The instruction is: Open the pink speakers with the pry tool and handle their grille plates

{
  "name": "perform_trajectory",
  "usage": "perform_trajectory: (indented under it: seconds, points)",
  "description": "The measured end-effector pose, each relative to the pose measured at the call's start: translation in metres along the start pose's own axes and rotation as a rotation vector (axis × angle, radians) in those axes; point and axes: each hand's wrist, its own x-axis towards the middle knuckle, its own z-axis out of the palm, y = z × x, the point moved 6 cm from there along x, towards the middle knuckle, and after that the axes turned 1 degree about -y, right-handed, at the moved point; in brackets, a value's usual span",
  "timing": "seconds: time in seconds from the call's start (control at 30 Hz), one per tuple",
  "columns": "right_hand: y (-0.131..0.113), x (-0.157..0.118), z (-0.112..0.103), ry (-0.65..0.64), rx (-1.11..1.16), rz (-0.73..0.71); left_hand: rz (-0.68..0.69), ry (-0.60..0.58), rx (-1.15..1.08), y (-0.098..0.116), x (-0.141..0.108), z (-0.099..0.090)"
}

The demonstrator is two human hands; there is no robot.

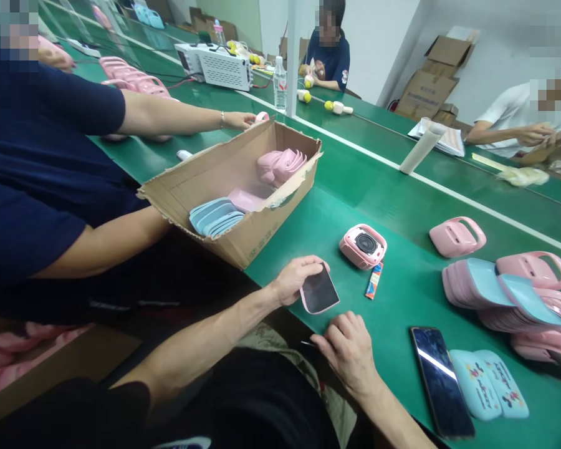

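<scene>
The left hand (pixel 297 280) grips a pink-rimmed panel (pixel 320 290) by its upper edge, fingers curled over the dark face. It is just below and left of the pink speaker (pixel 362 246), which sits on a green bench (pixel 402 202). The right hand (pixel 348 352) lies curled farther below the speaker, at the bench edge. A thin dark tip (pixel 306 343) shows just left of that hand; I cannot tell whether the hand grips it.

A small striped tube (pixel 374 280) lies just below the speaker. To its right are pink shells (pixel 457 237) and stacked blue plates (pixel 477 284), with a phone (pixel 442 380) and two printed blue covers (pixel 489 383) farther down. Left of the speaker, a cardboard box (pixel 236 193) holds pink and blue parts (pixel 215 217). A co-worker's hand (pixel 238 120) reaches just past the box's far edge.
</scene>
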Motion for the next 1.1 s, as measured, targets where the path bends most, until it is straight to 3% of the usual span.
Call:
perform_trajectory:
  seconds: [0.27, 0.43, 0.53, 0.6, 0.7, 0.77, 0.93, 1.1]
  points:
    - [-0.006, -0.010, -0.004, -0.249, 0.227, -0.172, -0.231, -0.243, -0.193, -0.016, -0.029, -0.007]
    - [-0.001, -0.006, -0.010, -0.274, 0.196, -0.196, -0.296, -0.408, -0.277, -0.024, -0.048, -0.005]
    - [0.000, -0.007, -0.017, -0.244, 0.383, -0.038, -0.344, -0.458, -0.221, -0.036, -0.062, -0.010]
    - [-0.006, -0.021, -0.014, -0.269, 0.624, 0.200, -0.424, -0.485, -0.155, -0.050, -0.074, -0.016]
    - [-0.033, -0.064, 0.013, -0.377, 0.967, 0.612, -0.592, -0.532, -0.039, -0.082, -0.094, -0.029]
    - [-0.057, -0.093, 0.034, -0.394, 1.079, 0.779, -0.702, -0.559, 0.021, -0.107, -0.106, -0.037]
    - [-0.088, -0.141, 0.071, -0.310, 1.209, 0.928, -0.921, -0.589, 0.080, -0.160, -0.125, -0.048]
    - [-0.089, -0.154, 0.069, -0.323, 1.172, 0.882, -1.010, -0.613, 0.124, -0.176, -0.135, -0.044]
